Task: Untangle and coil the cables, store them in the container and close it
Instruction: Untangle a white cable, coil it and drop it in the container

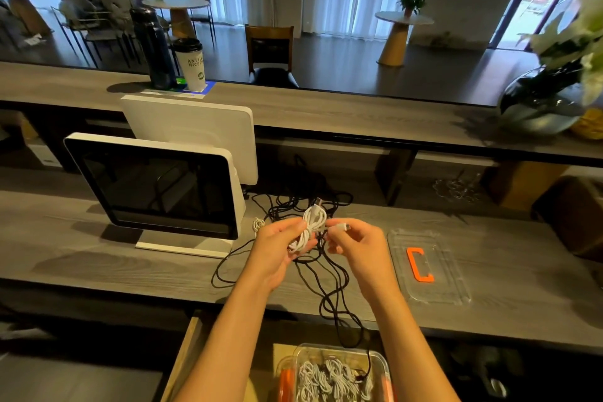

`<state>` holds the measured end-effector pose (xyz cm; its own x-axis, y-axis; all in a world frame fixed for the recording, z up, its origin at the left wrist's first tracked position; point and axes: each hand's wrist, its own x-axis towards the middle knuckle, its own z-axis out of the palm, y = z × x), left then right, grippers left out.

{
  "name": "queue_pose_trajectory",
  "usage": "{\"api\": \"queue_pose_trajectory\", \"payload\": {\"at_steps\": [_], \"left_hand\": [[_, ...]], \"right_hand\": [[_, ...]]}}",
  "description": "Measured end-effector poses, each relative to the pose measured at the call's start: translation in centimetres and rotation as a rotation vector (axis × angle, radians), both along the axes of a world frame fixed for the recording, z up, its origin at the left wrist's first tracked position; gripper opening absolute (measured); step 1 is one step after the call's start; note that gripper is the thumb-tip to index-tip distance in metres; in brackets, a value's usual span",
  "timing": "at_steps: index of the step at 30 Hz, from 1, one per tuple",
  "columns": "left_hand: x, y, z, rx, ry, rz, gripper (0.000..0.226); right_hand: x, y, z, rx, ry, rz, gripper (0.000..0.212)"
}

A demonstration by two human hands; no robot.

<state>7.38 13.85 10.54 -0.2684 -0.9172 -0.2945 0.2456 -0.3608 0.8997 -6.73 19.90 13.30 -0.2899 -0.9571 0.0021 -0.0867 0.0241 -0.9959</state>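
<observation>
My left hand (pixel 277 248) grips a coiled white cable (pixel 311 225) above the grey counter. Beside it, my right hand (pixel 354 243) pinches that cable's free plug end (pixel 341 227) between thumb and fingers. A tangle of black cables (pixel 313 274) sprawls on the counter under both hands, one strand trailing down into the clear container (pixel 381 365) at the bottom edge. Inside the container lie several coiled white cables (pixel 329 378). Its clear lid (pixel 456 287) with an orange clip (pixel 419 264) lies flat on the counter to the right.
A white-framed monitor (pixel 153 188) stands at the left, with a small white cable (pixel 258 223) beside its base. On the raised ledge behind are a dark bottle (pixel 153 49), a paper cup (pixel 191 64) and a glass vase (pixel 541 108) of flowers.
</observation>
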Motion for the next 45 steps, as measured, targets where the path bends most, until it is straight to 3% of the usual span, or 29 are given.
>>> {"api": "queue_pose_trajectory", "payload": {"at_steps": [5,11,14,17,24,31,34,36,39,45], "left_hand": [[-0.5,0.1,0.0,0.119,0.097,-0.028,0.022],[-0.9,0.2,0.2,0.105,0.077,-0.031,0.022],[-1.0,0.3,0.1,0.088,0.035,-0.002,0.023],[-1.1,0.4,-0.1,0.074,0.006,0.004,0.025],[-1.4,0.9,-0.1,-0.063,-0.102,0.002,0.023],[-1.5,1.2,0.0,-0.390,-0.306,-0.015,0.026],[-1.3,1.0,0.3,-0.422,-0.303,-0.044,0.026],[-1.2,0.9,0.6,-0.430,-0.295,-0.054,0.026],[-1.2,0.9,0.9,-0.377,-0.236,-0.030,0.025],[-1.1,0.9,0.6,-0.308,-0.176,-0.029,0.028]], "right_hand": [[0.1,-0.2,-0.7,-0.105,0.019,0.030,0.022],[0.5,0.0,-0.4,-0.129,-0.086,-0.103,0.016],[0.5,-0.1,-0.4,-0.108,0.042,-0.150,0.004],[0.8,-0.4,-0.6,-0.038,0.172,-0.181,0.009],[0.8,-0.8,-0.3,0.137,0.319,-0.173,0.016],[0.9,-0.9,-0.3,0.194,0.509,-0.162,0.019],[0.7,-0.6,-0.3,0.153,0.477,-0.157,0.016],[0.7,-0.2,-0.3,0.083,0.338,-0.199,0.007],[0.9,0.2,-0.2,-0.009,0.084,-0.265,0.011],[1.3,0.2,-0.6,-0.108,0.147,-0.202,0.015]]}}
